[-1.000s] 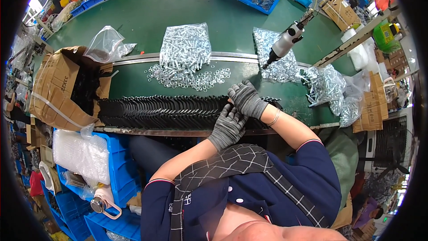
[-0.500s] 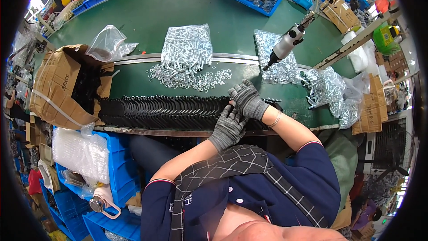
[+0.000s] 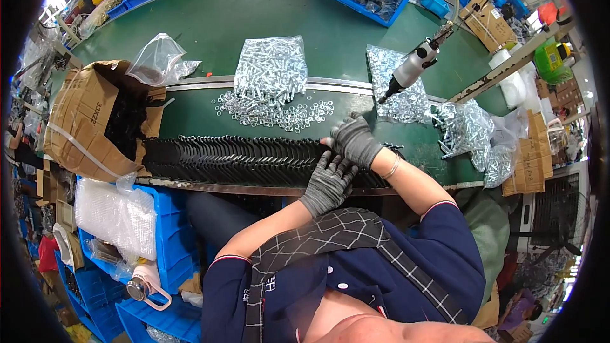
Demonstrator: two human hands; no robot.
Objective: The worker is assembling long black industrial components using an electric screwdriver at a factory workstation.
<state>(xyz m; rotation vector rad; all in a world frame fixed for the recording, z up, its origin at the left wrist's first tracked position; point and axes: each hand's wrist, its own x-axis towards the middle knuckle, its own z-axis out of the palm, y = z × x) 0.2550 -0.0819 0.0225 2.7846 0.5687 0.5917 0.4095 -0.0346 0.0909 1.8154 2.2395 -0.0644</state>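
A long, closely packed row of black curved parts (image 3: 241, 160) lies along the near edge of the green workbench. At the row's right end, my left hand (image 3: 328, 184), in a grey-and-black striped glove, rests on the parts with its fingers stretched out. Just beyond it my right hand (image 3: 357, 141), gloved alike, is bent over the row's far edge. Its fingers are curled together, and a bare thumb tip shows; whatever they grip is hidden. Loose silver washers (image 3: 311, 113) are scattered past the row, beside a clear bag of silver bolts (image 3: 270, 67).
A pneumatic screwdriver (image 3: 414, 67) hangs over a bag of small metal parts (image 3: 413, 107). Further right lie bags of bolts (image 3: 473, 124). An open cardboard box (image 3: 82, 117) holding black parts stands at left. A blue bin (image 3: 386, 20) sits at the far side.
The bench and everything on it have shifted slightly rightward in view. My right hand's fingers have moved a little over the row; my left hand stays on the parts.
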